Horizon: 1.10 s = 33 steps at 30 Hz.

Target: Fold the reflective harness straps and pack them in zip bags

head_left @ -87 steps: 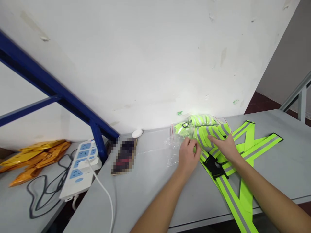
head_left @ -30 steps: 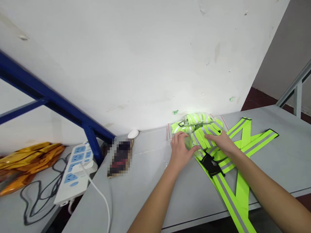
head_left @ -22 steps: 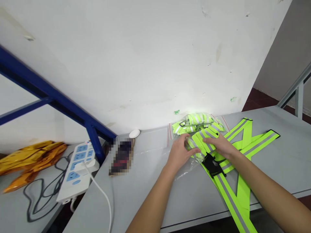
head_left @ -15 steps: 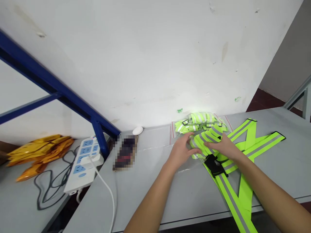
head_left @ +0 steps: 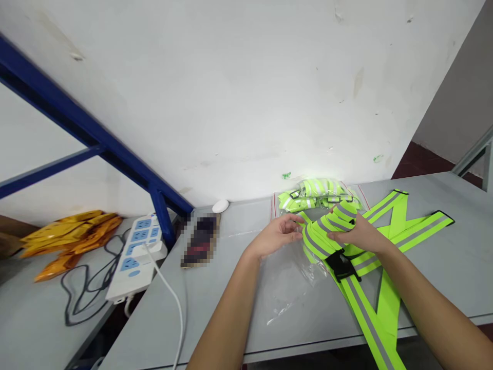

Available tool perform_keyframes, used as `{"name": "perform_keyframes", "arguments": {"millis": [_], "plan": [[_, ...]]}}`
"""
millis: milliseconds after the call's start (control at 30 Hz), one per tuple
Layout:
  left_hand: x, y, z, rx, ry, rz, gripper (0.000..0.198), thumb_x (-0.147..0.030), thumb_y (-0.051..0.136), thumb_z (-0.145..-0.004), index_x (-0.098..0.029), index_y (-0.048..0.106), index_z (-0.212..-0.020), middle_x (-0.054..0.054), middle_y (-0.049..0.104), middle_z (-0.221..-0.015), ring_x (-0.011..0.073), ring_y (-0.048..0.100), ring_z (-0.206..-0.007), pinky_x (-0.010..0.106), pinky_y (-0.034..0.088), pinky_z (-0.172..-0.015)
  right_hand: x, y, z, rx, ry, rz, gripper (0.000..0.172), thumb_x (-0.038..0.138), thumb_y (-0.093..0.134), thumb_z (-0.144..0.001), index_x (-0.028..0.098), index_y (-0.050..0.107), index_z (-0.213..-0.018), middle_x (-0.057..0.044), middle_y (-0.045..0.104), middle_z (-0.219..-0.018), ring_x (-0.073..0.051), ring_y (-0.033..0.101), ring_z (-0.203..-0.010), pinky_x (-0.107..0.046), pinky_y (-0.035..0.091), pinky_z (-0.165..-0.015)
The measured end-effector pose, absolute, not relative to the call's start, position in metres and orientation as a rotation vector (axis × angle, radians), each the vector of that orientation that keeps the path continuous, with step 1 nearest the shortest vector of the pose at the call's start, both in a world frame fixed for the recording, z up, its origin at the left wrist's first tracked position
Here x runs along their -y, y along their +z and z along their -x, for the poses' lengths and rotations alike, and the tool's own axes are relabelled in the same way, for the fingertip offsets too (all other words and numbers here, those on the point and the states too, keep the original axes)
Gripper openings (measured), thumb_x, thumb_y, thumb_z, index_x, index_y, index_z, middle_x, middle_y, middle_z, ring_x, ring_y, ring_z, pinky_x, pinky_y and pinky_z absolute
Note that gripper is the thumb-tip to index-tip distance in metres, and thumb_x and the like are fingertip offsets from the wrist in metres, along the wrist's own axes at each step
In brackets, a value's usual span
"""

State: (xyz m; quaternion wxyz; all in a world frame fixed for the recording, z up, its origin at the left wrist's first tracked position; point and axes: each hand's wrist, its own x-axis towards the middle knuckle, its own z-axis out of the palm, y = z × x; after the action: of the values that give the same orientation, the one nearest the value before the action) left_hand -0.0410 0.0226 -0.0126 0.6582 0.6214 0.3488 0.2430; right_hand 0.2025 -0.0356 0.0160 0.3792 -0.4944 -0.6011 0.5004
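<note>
My right hand (head_left: 360,234) is closed around a folded bundle of neon-yellow reflective strap (head_left: 327,231) with grey stripes, thumb across its front. Just left of the bundle is my left hand (head_left: 279,235), its thumb and index finger apart and their tips close to the strap's left side. A clear plastic bag (head_left: 287,293) lies partly beneath the bundle. Below my right hand, a black buckle (head_left: 342,266) rests on the table. Another reflective harness (head_left: 393,236) is spread out under my right forearm, its straps crossing and hanging over the front edge.
Bagged reflective straps (head_left: 318,192) lie against the wall. Leftward are a pixelated flat object (head_left: 200,240), a white oval object (head_left: 220,206), a power strip (head_left: 134,257) with a white cable and yellow packets (head_left: 73,231). A blue metal frame (head_left: 127,162) slants above.
My left hand has moved left, off the bundle, and its fingers have parted. My right hand keeps holding the bundle. More of the clear bag shows below them.
</note>
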Motion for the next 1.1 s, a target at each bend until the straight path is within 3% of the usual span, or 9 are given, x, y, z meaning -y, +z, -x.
{"name": "perform_keyframes", "arguments": {"millis": [133,300,500,667,800,867,967,1100], "plan": [[-0.024,-0.020,0.036,-0.901,0.704,-1.446,0.032,-0.042,0.077,-0.070,-0.018,0.062,-0.086,0.001,0.065,-0.078,0.0143,0.062,-0.073,0.027,0.048,-0.070,0.036,0.014,-0.204,1.374,1.279,1.467,0.034,0.036,0.080,-0.059,0.022,0.067,-0.087,0.000,0.068,-0.068,-0.023,0.065,-0.068,-0.033,0.054,-0.064],[-0.024,-0.028,0.025,-0.959,0.920,-1.408,0.031,-0.043,0.073,-0.071,-0.018,0.061,-0.084,0.001,0.064,-0.077,0.0148,0.061,-0.073,0.029,0.049,-0.071,0.034,0.013,-0.202,1.112,1.261,1.584,0.059,0.032,0.086,-0.051,0.021,0.066,-0.105,-0.008,0.072,-0.101,-0.030,0.067,-0.094,-0.036,0.057,-0.074],[-0.021,-0.041,0.004,-1.099,1.127,-1.460,0.025,-0.044,0.056,-0.084,-0.019,0.056,-0.085,0.002,0.060,-0.076,0.0171,0.059,-0.079,0.032,0.047,-0.079,0.033,0.017,-0.196,1.124,1.274,1.496,0.048,0.032,0.082,-0.059,0.021,0.068,-0.103,-0.008,0.073,-0.101,-0.030,0.067,-0.095,-0.038,0.057,-0.078],[-0.007,-0.045,-0.013,-1.387,1.347,-1.620,0.021,-0.040,0.055,-0.084,-0.021,0.047,-0.088,0.005,0.052,-0.097,0.0212,0.048,-0.099,0.035,0.039,-0.088,0.030,0.011,-0.193,1.168,1.207,1.534,0.039,0.034,0.080,-0.063,0.020,0.069,-0.097,-0.009,0.074,-0.096,-0.030,0.068,-0.090,-0.038,0.057,-0.073],[-0.001,-0.043,-0.015,-1.540,1.080,-1.748,0.031,-0.041,0.041,-0.091,-0.022,0.034,-0.067,-0.004,0.038,-0.062,0.0149,0.040,-0.061,0.027,0.033,-0.060,0.025,0.000,-0.191,1.170,1.201,1.499,0.042,0.034,0.078,-0.064,0.020,0.067,-0.102,-0.007,0.072,-0.102,-0.028,0.068,-0.094,-0.038,0.056,-0.078],[-0.002,-0.041,-0.012,-1.525,0.977,-1.744,0.039,-0.043,0.038,-0.092,-0.022,0.029,-0.060,-0.005,0.031,-0.054,0.0135,0.034,-0.054,0.027,0.026,-0.054,0.024,-0.003,-0.189,1.143,1.222,1.486,0.043,0.035,0.078,-0.065,0.020,0.066,-0.104,-0.008,0.072,-0.105,-0.027,0.067,-0.096,-0.039,0.056,-0.081],[-0.007,-0.038,-0.002,-1.494,0.881,-1.736,0.041,-0.046,0.041,-0.089,-0.021,0.033,-0.057,-0.005,0.035,-0.052,0.0135,0.039,-0.053,0.026,0.027,-0.053,0.025,-0.003,-0.185,1.083,1.245,1.485,0.044,0.032,0.079,-0.063,0.020,0.066,-0.104,-0.008,0.072,-0.107,-0.028,0.068,-0.097,-0.039,0.056,-0.081],[-0.014,-0.032,0.011,-1.367,0.633,-1.682,0.033,-0.044,0.045,-0.083,-0.021,0.043,-0.060,-0.004,0.049,-0.051,0.0148,0.051,-0.048,0.026,0.036,-0.050,0.028,-0.001,-0.181,1.086,1.287,1.464,0.039,0.032,0.078,-0.064,0.020,0.068,-0.100,-0.008,0.073,-0.102,-0.028,0.069,-0.093,-0.038,0.057,-0.079]]}}
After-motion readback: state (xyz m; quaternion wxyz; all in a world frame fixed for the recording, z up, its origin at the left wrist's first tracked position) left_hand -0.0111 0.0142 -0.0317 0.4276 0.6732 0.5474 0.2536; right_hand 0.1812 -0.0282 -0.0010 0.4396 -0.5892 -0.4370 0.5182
